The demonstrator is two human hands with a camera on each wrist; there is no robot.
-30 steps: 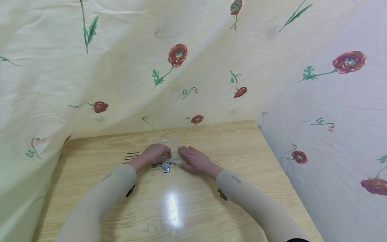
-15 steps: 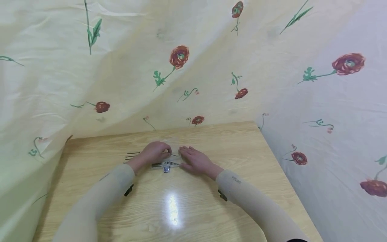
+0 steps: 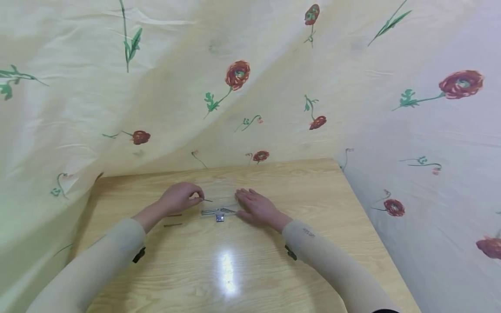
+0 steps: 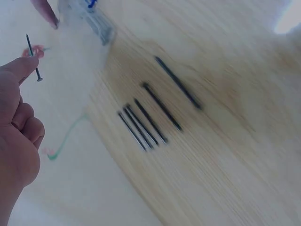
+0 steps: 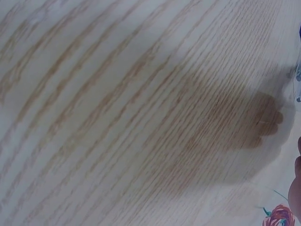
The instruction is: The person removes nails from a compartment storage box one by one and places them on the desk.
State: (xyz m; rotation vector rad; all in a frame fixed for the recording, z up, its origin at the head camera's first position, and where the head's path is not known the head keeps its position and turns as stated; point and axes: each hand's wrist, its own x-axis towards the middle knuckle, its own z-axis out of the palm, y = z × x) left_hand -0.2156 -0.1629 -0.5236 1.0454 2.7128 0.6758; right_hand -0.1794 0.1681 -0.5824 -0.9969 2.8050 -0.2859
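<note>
My left hand (image 3: pixel 179 198) pinches a thin dark nail (image 3: pixel 208 200) between thumb and forefinger, just above the wooden table (image 3: pixel 242 278). The left wrist view shows the same nail (image 4: pixel 32 57) held at the fingertips (image 4: pixel 19 68). Several more dark nails (image 4: pixel 150 117) lie side by side on the table below it. My right hand (image 3: pixel 256 208) lies flat on the table with fingers straight, beside a few nails (image 3: pixel 211 211) and a small metal piece (image 3: pixel 220 218). A faint clear plastic item (image 3: pixel 221 189) lies between the hands, its shape hard to make out.
Flowered cloth (image 3: pixel 242 87) hangs behind the table and on both sides, close to its edges. Two loose nails (image 3: pixel 173 224) lie near my left wrist. The right wrist view shows bare wood (image 5: pixel 117 108) with the hand's shadow.
My left hand has drawn back to the left from the nails in the middle, holding one nail. The right hand has stayed flat in place. The head view shifted slightly.
</note>
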